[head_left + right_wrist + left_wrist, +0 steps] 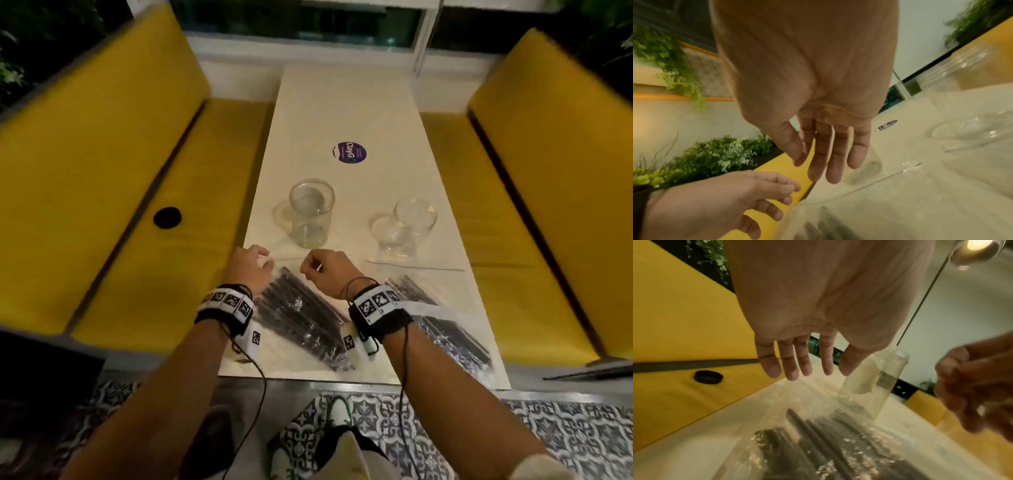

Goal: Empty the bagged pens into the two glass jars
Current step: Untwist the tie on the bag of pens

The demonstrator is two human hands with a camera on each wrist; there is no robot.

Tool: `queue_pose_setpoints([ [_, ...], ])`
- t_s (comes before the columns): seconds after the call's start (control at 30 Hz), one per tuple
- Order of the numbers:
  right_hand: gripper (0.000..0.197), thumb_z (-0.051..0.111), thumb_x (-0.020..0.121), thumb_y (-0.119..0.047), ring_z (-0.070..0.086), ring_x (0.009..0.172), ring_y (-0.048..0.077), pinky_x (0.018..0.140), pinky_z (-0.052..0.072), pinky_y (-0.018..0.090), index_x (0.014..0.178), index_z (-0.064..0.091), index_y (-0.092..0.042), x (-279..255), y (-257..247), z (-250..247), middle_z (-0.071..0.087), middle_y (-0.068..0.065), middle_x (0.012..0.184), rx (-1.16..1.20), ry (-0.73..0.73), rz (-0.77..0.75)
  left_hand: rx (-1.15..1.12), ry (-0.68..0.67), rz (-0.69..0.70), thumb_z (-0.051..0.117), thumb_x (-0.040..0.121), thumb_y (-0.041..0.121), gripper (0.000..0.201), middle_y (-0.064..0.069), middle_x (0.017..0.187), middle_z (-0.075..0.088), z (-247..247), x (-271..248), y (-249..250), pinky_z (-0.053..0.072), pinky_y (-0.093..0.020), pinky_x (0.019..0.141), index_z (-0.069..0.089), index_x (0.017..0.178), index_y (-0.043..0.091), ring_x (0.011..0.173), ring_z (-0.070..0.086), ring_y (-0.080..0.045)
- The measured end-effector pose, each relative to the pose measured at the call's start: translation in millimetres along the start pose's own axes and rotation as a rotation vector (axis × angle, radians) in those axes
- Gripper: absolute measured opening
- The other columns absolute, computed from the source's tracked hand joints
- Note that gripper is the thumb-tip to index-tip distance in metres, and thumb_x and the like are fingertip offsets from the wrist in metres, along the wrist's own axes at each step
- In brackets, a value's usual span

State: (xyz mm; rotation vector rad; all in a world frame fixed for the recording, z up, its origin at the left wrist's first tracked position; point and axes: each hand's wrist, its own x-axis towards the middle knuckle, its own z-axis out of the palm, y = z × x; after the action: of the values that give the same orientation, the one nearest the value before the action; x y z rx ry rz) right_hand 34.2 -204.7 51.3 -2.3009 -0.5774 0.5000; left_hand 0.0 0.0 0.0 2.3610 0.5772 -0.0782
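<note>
Two clear zip bags of dark pens lie flat on the white tabletop [342, 113]: the left bag [301, 318] and right bag [452, 329]. Beyond them stand two glass jars [311, 212], both empty. Left hand [248, 270] and right hand [330, 272] hover over the left bag's mouth, each grip spread and relaxed.

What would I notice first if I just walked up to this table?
Big yellow benches flank a white table. On it stand two empty glass jars, and nearer the person lie two clear bags of dark pens, with both hands at the left bag's top.

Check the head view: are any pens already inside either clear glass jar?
No: both the left clear glass jar and the right clear glass jar stand empty.
</note>
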Motion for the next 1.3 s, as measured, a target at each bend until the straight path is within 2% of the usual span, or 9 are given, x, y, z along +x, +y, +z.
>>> queue_pose_setpoints([
  [0.2, 0.017, 0.057, 0.096, -0.010, 0.065, 0.094, 0.027, 0.091, 0.054, 0.035, 0.103, 0.072, -0.010, 58.4, 9.0, 12.9, 0.074, 0.011, 0.108, -0.057, -0.115, -0.009, 0.218, 0.038, -0.126, 0.060, 0.106, 0.035, 0.040, -0.020, 0.145, 0.052, 18.7, 13.9, 7.5, 0.048, -0.050, 0.107, 0.065, 0.143, 0.023, 0.131, 0.053, -0.041],
  [0.43, 0.037, 0.062, 0.088, -0.007, 0.056, 0.121, 0.036, 0.099, 0.051, 0.050, 0.124, 0.066, -0.012, 78.0, 27.8, 31.9, 0.066, 0.015, 0.127, -0.253, -0.117, -0.174, -0.107, 0.062, -0.030, 0.068, 0.095, -0.007, 0.033, -0.007, 0.116, 0.062, 20.0, 5.4, 9.7, 0.051, -0.018, 0.084, 0.075, 0.120, 0.014, 0.090, 0.060, -0.011],
  [0.6, 0.051, 0.054, 0.099, -0.023, 0.054, 0.130, 0.033, 0.107, 0.039, 0.049, 0.150, 0.045, -0.016, 77.9, 23.3, 33.9, 0.062, 0.011, 0.143, -0.362, -0.123, -0.201, -0.256, 0.091, 0.045, 0.073, 0.093, -0.003, 0.027, 0.006, 0.109, 0.070, 1.9, 3.6, 6.5, 0.049, -0.002, 0.079, 0.078, 0.111, 0.017, 0.100, 0.062, 0.006],
  [0.7, 0.038, 0.053, 0.101, -0.023, 0.059, 0.124, 0.031, 0.104, 0.037, 0.047, 0.139, 0.057, -0.019, 79.3, 14.9, 26.4, 0.067, 0.008, 0.135, -0.422, -0.107, -0.221, -0.306, 0.113, 0.019, 0.074, 0.093, -0.001, 0.025, 0.000, 0.102, 0.072, -5.4, 5.9, 5.0, 0.052, -0.009, 0.074, 0.076, 0.107, 0.020, 0.092, 0.066, -0.001],
  [0.83, 0.023, 0.055, 0.098, -0.019, 0.069, 0.101, 0.032, 0.094, 0.045, 0.042, 0.116, 0.069, -0.019, 72.2, -5.9, 14.1, 0.076, 0.006, 0.108, -0.482, -0.034, -0.266, -0.282, 0.175, -0.007, 0.083, 0.089, 0.009, 0.026, 0.001, 0.107, 0.069, -6.2, 10.3, 9.0, 0.056, -0.037, 0.087, 0.069, 0.108, 0.022, 0.098, 0.063, -0.018],
  [0.93, 0.017, 0.057, 0.097, -0.016, 0.069, 0.091, 0.032, 0.082, 0.055, 0.042, 0.105, 0.072, -0.014, 63.1, -15.3, 9.9, 0.075, 0.007, 0.099, -0.439, 0.095, -0.214, -0.224, 0.302, -0.047, 0.089, 0.084, 0.022, 0.040, 0.000, 0.114, 0.057, -5.0, 9.1, 22.9, 0.048, -0.033, 0.082, 0.060, 0.111, 0.020, 0.100, 0.055, -0.018],
  [1.0, 0.013, 0.061, 0.095, -0.017, 0.069, 0.086, 0.029, 0.070, 0.059, 0.041, 0.099, 0.073, -0.015, 56.0, -15.7, 8.4, 0.075, 0.004, 0.094, -0.394, 0.269, -0.177, -0.234, 0.352, -0.067, 0.085, 0.088, 0.032, 0.034, 0.001, 0.098, 0.059, -6.2, 5.1, 33.5, 0.046, -0.030, 0.072, 0.057, 0.102, 0.019, 0.086, 0.056, -0.018],
  [1.1, 0.008, 0.067, 0.092, -0.018, 0.068, 0.073, 0.026, 0.057, 0.056, 0.036, 0.092, 0.074, -0.018, 43.9, -14.2, 11.8, 0.073, 0.000, 0.082, -0.317, 0.482, -0.163, -0.361, 0.226, -0.049, 0.070, 0.099, 0.043, 0.025, 0.004, 0.088, 0.065, -5.9, -0.9, 49.5, 0.050, -0.026, 0.066, 0.060, 0.099, 0.020, 0.077, 0.061, -0.013],
  [1.3, 0.015, 0.065, 0.097, -0.032, 0.070, 0.072, 0.017, 0.070, 0.056, 0.032, 0.102, 0.075, -0.022, 19.6, -13.3, 26.1, 0.076, -0.004, 0.088, -0.032, 0.406, -0.051, -0.504, 0.082, 0.021, 0.064, 0.104, 0.037, 0.023, 0.003, 0.081, 0.075, 9.7, 4.0, 47.4, 0.058, -0.033, 0.070, 0.068, 0.088, 0.021, 0.075, 0.071, -0.017],
])
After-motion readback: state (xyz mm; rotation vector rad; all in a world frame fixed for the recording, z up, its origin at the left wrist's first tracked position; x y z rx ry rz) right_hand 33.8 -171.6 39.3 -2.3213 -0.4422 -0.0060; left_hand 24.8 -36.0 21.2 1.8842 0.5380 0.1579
